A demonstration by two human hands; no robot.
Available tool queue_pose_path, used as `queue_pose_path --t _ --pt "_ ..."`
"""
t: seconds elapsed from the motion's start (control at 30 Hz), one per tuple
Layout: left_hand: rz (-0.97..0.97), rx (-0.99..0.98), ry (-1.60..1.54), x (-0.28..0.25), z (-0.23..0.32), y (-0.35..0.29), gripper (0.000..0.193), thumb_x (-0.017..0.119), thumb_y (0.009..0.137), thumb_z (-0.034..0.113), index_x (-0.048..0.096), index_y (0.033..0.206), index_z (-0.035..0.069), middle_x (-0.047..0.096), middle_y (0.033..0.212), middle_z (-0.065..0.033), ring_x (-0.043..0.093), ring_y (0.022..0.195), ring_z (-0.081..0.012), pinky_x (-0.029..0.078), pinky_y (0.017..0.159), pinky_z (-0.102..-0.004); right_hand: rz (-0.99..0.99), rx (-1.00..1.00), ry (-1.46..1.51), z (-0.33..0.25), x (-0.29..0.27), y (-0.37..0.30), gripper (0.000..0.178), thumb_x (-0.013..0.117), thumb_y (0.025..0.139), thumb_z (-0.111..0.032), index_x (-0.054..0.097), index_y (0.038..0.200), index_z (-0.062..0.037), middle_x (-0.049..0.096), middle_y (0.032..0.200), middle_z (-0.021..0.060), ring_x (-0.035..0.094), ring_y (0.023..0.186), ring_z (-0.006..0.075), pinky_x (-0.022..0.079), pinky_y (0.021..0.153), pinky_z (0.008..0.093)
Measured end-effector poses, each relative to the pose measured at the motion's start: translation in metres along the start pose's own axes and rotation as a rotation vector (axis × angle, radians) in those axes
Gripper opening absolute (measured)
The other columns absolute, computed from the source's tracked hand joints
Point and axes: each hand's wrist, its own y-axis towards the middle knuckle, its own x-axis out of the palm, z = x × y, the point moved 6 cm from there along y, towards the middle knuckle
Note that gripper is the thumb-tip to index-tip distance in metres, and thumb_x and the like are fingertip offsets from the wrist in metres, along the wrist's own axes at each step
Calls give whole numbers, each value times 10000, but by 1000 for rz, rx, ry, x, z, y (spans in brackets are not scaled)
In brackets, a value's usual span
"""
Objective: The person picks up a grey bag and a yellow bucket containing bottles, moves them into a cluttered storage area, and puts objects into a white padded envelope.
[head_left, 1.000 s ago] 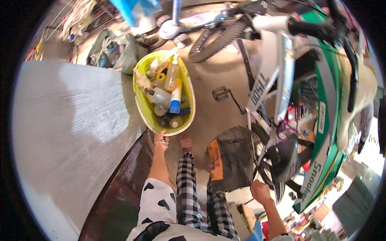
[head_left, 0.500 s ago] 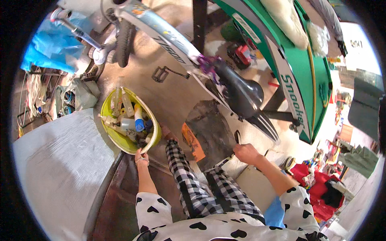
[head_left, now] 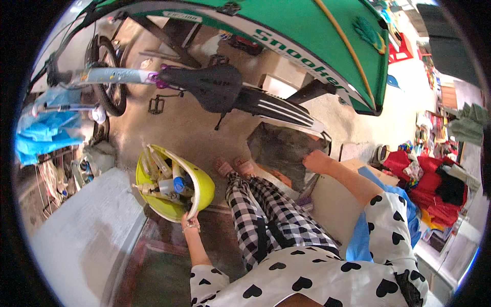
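Note:
My left hand (head_left: pixel 190 222) grips the near rim of a yellow-green plastic tub (head_left: pixel 203 190), which is tipped toward the left. Inside lie several bottles: clear slim ones, a white bottle (head_left: pixel 166 187) and one with a blue cap (head_left: pixel 179 184). My right hand (head_left: pixel 317 161) is closed in a fist beside a dark mat or sheet (head_left: pixel 279 149) by the floor; what it holds, if anything, is hidden. Just beyond that hand is the rear mudguard (head_left: pixel 286 110) of a bicycle with a black saddle (head_left: pixel 212 84).
Beyond the bicycle stands a green-topped cue-game table (head_left: pixel 302 30) with a cue (head_left: pixel 348 53) on it. A pale grey panel (head_left: pixel 87 230) lies left of the tub. Blue plastic sheeting (head_left: pixel 48 133) is at far left, red cloth (head_left: pixel 424 184) at right.
My view has turned, so the bicycle and table appear shifted leftward. The tub, still in my left hand, now leans more steeply. My right hand stays closed near the dark mat.

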Motion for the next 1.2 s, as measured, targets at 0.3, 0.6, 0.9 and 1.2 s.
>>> queue_pose_path --t 0.3,0.6,0.9,1.2 --pt "80 13 -210 -43 -34 -51 181 504 835 156 478 810 -21 534 625 -105 336 346 -123 473 434 -248 -116 264 22 52 52 -119 102 582 712 -85 628 799 -58 602 867 109 604 768 253 493 632 370" --pt "-102 377 44 -80 -39 -175 260 570 774 249 491 722 7 390 445 -34 369 371 -171 335 401 -300 59 427 87 149 112 -218 102 558 685 -124 625 684 -47 600 701 118 602 667 265 490 592 391" --pt "42 537 19 -101 -78 -388 263 446 805 140 490 898 -102 567 708 -176 513 420 -239 558 573 -336 172 721 479 201 197 -321 140 520 705 -107 634 746 -36 616 824 169 611 784 303 495 639 395" --pt "447 444 545 -22 -131 -588 372 454 793 519 508 712 160 383 430 24 365 324 -189 279 274 -310 519 952 796 229 265 -384 176 505 712 -129 626 723 -2 613 782 187 600 740 346 492 613 420"
